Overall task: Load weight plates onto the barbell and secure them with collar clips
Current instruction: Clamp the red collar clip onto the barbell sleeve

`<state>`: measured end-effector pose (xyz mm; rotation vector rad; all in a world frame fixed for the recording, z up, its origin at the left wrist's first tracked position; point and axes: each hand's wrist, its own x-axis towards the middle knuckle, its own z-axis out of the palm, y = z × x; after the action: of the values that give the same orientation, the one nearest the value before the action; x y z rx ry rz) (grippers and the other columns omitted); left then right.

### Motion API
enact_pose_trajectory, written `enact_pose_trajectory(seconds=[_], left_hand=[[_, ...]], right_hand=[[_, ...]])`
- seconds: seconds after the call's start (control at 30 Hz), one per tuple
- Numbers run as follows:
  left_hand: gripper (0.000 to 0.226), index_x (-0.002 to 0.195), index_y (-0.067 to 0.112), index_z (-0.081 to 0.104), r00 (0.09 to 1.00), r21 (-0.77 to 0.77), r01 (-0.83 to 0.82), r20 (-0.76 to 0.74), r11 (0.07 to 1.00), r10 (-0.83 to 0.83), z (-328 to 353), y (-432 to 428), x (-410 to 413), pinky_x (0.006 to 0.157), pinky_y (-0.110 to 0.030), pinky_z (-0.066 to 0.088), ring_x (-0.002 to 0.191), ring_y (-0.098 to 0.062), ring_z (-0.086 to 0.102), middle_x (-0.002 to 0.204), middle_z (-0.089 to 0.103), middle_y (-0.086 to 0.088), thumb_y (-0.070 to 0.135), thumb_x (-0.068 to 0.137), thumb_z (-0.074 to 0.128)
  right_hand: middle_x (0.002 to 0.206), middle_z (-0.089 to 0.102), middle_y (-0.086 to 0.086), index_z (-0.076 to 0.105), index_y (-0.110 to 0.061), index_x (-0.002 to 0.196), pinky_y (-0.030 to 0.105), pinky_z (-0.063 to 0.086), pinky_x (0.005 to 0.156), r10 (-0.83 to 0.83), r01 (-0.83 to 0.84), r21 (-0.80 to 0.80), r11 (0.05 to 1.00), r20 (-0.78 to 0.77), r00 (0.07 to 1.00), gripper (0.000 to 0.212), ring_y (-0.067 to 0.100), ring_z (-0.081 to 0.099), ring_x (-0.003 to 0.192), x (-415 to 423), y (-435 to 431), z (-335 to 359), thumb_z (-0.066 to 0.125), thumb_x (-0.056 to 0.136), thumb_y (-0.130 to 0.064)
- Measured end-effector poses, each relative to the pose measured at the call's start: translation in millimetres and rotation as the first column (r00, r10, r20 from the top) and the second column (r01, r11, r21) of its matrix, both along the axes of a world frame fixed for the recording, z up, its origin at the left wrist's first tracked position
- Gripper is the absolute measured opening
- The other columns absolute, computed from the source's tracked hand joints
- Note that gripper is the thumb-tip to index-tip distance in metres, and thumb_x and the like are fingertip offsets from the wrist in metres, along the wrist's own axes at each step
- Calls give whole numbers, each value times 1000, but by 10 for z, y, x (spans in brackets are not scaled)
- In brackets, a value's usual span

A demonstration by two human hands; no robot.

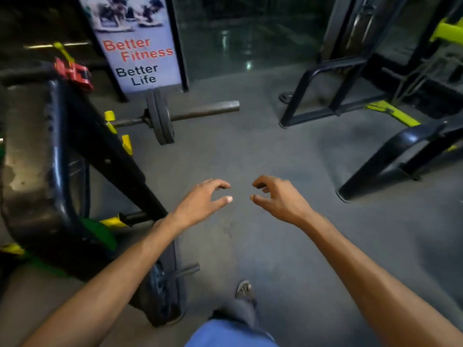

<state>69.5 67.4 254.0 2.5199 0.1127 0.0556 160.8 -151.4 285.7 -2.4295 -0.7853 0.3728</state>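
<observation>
A barbell [205, 110] lies on the grey floor at upper centre, its bare sleeve end pointing right. Two dark weight plates [161, 118] sit on the sleeve against its inner stop. A red collar clip [74, 73] rests on top of the black rack at upper left. More dark plates [162, 284] hang on a rack peg low on the left, beside my left forearm. My left hand [203, 201] and my right hand [278, 199] hover side by side over the floor, well short of the barbell, both with curled, parted fingers and nothing in them.
A black and yellow plate rack [100, 151] fills the left side. A "Better Fitness Better Life" banner [140, 46] stands behind the barbell. Black machine frames [333, 96] and a curved base [390, 156] stand at the right. My foot [244, 290] is on the floor below.
</observation>
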Motion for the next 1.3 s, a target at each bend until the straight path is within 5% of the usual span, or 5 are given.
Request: enact_pose_trajectory(seconds=[0.43,0.57,0.77,1.0,1.3], left_hand=[[37,123,19,67,893,-21,-449,26,894,449,322,1048,1262,104,-31,47,116,-9,61,124,67,3,38,91,71],[36,122,19,67,763,-11,-644,61,765,643,348,1252,1505,92,-5,36,112,-6,60,122,67,4,37,91,71],[33,122,24,66,536,-28,-841,92,540,839,552,1306,1686,100,-31,46,115,-12,61,122,65,4,37,92,70],[40,129,19,62,283,60,-959,170,276,944,928,1840,1461,92,-12,31,121,-13,53,128,58,0,33,93,70],[44,132,21,55,38,-96,-992,410,85,911,1221,2814,1366,90,-35,54,107,-14,65,132,52,-1,27,91,69]], right_hand=[[111,75,-2,69,-20,115,42,58,90,436,-434,53,899,-36,899,29,17,72,101,2250,1696,307,69,91,-36],[111,75,-2,70,-20,116,42,58,90,611,-609,64,791,-13,792,30,17,72,99,2750,2357,324,70,90,-35],[106,78,-4,72,-24,109,44,59,87,815,-814,49,578,14,579,35,18,74,98,3164,3114,465,63,80,-42],[106,77,-3,67,-30,108,47,60,85,931,-931,101,350,71,358,47,22,74,99,3050,4199,727,56,71,-58],[105,71,-1,68,-19,112,46,55,93,909,-824,385,415,-143,391,53,20,69,100,2555,5738,968,73,74,-56]])
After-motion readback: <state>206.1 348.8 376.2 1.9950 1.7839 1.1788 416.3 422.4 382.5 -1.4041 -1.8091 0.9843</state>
